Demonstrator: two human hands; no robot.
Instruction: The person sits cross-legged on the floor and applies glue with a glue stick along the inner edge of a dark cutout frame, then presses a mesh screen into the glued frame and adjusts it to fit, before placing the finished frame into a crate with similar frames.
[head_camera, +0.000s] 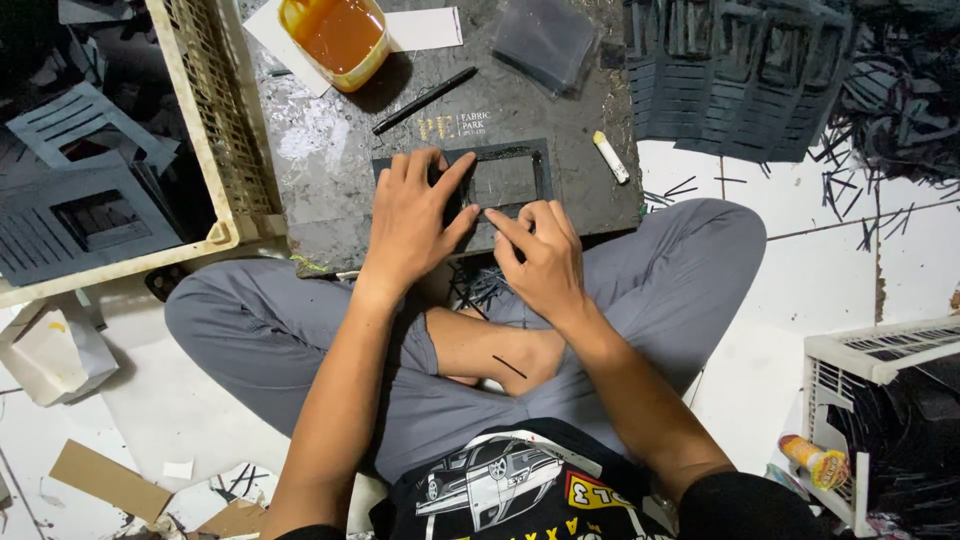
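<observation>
Head view looks down on a person sitting cross-legged in grey trousers, a dark flat work board (330, 150) resting just past the knees. At the board's far edge stands a clear round plastic tub (336, 38) filled with thick amber liquid, set on white paper sheets (425, 28). Beside it to the right lies a dark translucent plastic bag (545, 40). A cream perforated plastic crate (215, 120) borders the board on the left, with grey cut card shapes (90, 190) behind its wall. At lower right stands a white slatted crate (875, 355), with dark material inside and a small yellow-and-red cylindrical container (815, 460) at its foot. Gold lettering forms a small printed mark in the board's middle.

A dark rectangular card frame with an open window (510, 180) lies flat on the board, its long axis running left to right. The left hand (415, 225) is spread over the frame's left end, fingers pressing down. The right hand (540, 255) has fingers drawn together, its fingertips pinched at the frame's near edge; whether they grip anything I cannot tell. A black pen (425, 100) lies diagonally behind the frame, and a white chalk stick (611, 157) to its right.
</observation>
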